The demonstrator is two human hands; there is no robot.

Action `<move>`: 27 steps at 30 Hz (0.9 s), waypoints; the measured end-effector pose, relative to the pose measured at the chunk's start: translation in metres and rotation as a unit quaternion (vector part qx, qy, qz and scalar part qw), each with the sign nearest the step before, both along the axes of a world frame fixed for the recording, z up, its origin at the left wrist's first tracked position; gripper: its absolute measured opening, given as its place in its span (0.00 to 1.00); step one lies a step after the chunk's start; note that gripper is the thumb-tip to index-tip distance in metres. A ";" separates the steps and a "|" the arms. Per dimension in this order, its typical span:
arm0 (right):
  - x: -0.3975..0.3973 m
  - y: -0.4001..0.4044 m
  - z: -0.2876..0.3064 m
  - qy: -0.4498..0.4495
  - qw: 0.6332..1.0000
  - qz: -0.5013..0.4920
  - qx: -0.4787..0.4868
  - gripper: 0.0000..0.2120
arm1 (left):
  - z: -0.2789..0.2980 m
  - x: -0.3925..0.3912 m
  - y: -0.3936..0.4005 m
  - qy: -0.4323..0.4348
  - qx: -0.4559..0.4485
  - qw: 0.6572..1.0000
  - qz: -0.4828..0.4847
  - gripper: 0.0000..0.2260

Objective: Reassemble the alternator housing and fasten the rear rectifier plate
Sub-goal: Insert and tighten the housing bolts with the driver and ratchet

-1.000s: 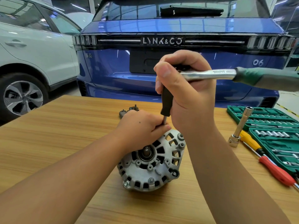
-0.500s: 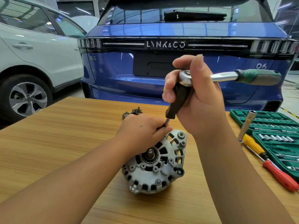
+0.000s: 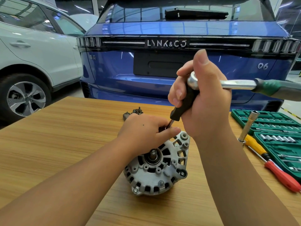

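Tilted further since a second ago, the ratchet (image 3: pixel 236 84) sits in the right hand (image 3: pixel 205 101), fingers curled round its driver; left hand (image 3: pixel 145 132) grips the heavy, rigid alternator (image 3: pixel 156 167) (steady it by the ribbed rim)

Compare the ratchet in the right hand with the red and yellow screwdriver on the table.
The ratchet has a green grip; the screwdriver is yellow and red. The ratchet is held raised by the right hand; the screwdriver lies loose on the table. Both have metal shafts.
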State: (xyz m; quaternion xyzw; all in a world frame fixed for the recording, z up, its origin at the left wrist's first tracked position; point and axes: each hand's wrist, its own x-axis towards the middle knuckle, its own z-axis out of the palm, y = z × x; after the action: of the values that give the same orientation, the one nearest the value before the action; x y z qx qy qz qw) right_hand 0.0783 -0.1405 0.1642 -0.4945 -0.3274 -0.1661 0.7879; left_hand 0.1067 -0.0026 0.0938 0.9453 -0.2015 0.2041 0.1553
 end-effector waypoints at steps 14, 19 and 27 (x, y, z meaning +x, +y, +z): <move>-0.008 0.001 -0.004 -0.017 0.997 -0.021 0.069 0.15 | 0.001 0.002 0.000 0.000 0.027 0.999 -0.018 0.26; -0.014 -0.005 0.002 0.015 0.995 -0.049 0.082 0.15 | 0.003 -0.004 0.002 -0.001 0.018 0.999 -0.042 0.24; -0.047 -0.007 -0.007 -0.093 0.927 -0.330 -0.152 0.14 | 0.023 -0.028 0.006 0.051 -0.198 0.970 -0.131 0.12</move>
State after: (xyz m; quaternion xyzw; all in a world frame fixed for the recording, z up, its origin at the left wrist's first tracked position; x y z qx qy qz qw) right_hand 0.0317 -0.1480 0.1573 -0.6707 -0.2388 -0.4103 0.5699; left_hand 0.0787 0.0034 0.1166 0.8701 -0.2709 0.1689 0.3754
